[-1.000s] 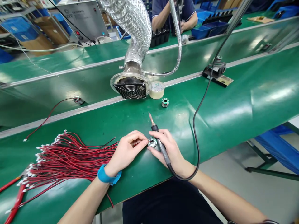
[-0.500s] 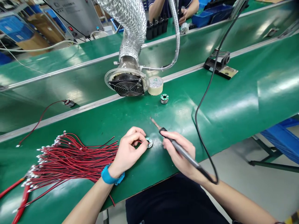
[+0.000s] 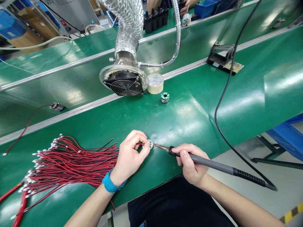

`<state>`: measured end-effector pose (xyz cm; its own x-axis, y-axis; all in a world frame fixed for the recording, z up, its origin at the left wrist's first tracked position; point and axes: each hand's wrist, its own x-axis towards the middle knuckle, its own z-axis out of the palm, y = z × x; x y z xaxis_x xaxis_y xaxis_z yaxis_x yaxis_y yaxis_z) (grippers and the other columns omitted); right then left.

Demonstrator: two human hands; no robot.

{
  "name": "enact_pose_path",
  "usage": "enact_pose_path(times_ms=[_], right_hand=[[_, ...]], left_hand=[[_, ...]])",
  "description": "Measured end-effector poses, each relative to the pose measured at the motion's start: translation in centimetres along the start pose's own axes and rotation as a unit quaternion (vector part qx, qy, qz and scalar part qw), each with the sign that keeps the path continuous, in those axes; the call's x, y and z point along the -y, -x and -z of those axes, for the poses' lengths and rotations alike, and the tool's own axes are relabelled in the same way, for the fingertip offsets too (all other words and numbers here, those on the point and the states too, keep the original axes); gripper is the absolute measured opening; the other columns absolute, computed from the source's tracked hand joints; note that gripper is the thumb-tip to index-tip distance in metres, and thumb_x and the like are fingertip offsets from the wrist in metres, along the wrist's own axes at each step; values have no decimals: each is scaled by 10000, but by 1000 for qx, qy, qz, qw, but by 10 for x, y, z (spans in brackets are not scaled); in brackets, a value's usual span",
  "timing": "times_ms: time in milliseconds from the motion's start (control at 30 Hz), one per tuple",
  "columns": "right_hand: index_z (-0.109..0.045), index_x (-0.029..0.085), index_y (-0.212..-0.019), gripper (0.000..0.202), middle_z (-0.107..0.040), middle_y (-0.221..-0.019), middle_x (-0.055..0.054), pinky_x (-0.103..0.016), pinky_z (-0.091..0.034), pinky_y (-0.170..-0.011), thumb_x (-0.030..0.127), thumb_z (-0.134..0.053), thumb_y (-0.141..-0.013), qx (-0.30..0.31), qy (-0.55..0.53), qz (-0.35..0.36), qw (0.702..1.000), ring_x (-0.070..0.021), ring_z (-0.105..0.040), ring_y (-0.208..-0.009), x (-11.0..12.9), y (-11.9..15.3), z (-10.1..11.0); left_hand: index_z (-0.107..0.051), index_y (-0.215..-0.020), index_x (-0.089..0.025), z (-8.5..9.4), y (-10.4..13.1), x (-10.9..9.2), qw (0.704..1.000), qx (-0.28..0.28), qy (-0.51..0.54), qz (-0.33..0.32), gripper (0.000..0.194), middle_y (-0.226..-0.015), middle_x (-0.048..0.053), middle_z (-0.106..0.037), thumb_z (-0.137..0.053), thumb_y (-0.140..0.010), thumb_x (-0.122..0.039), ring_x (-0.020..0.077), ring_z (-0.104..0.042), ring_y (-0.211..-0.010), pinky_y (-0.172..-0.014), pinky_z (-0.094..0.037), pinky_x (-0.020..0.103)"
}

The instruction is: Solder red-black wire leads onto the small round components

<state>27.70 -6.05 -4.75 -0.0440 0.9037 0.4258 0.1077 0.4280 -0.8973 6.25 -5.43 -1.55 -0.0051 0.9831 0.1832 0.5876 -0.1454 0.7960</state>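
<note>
My left hand [image 3: 132,154] pinches a thin red wire [image 3: 140,144] against a small round circuit board [image 3: 151,144] on the bench; the fingertips hide part of both. Held like a pen, a soldering iron [image 3: 210,162] lies in my right hand [image 3: 193,162], its tip at the board's right edge; I cannot tell whether they touch. Left of my left hand spreads a bundle of red and black wires [image 3: 78,164] with white connectors. A second round part with a green board [image 3: 165,97] stands farther back.
A fume extractor [image 3: 124,85] hangs over the bench's rear, beside a tape roll [image 3: 155,84]. Red-handled pliers [image 3: 22,205] lie at the left. The iron's black cable [image 3: 222,104] loops on the right. A soldering stand [image 3: 224,60] sits at the back. Across the bench, a co-worker's hands [image 3: 186,7] show.
The soldering iron has swung down and leftward at its tip, from above the bench to the board's edge. My left hand stays at the board. The view has shifted slightly.
</note>
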Motion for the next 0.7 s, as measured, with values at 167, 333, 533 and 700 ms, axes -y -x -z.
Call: enact_pose_path(times_ms=[167, 333, 533, 700], right_hand=[[-744, 224, -961, 193, -756, -778, 26, -228, -527, -563, 158, -565, -995, 10, 12, 21, 1000, -101, -690, -574, 5, -7, -2], [-743, 208, -931, 203, -732, -687, 26, -246, -548, -585, 139, -559, -980, 6, 27, 41, 999, -116, -693, -559, 9, -13, -4], [-746, 201, -943, 206, -735, -685, 14, -251, -546, -573, 128, -554, -964, 18, 21, 60, 998, -130, -709, -578, 9, -12, -5], [-752, 211, -948, 201, -730, -687, 19, -252, -551, -560, 147, -563, -975, -14, 22, 31, 999, -131, -702, -556, 7, -10, -3]], left_hand=[[-625, -752, -177, 0, 0, 1, 1000, 2, -9, -11, 168, -917, 25, -648, -647, -907, -116, 99, -585, -759, -591, -394, 218], [-618, -758, -178, 0, 0, 1, 1000, 2, -25, -19, 169, -921, 22, -646, -642, -914, -116, 94, -574, -735, -599, -402, 223], [-618, -765, -182, -1, 2, 0, 999, -4, -35, -28, 167, -927, 24, -650, -639, -917, -114, 103, -588, -757, -646, -439, 225], [-614, -762, -187, -1, 2, -1, 999, -3, -38, -26, 168, -922, 26, -648, -643, -910, -113, 109, -585, -750, -648, -451, 229]])
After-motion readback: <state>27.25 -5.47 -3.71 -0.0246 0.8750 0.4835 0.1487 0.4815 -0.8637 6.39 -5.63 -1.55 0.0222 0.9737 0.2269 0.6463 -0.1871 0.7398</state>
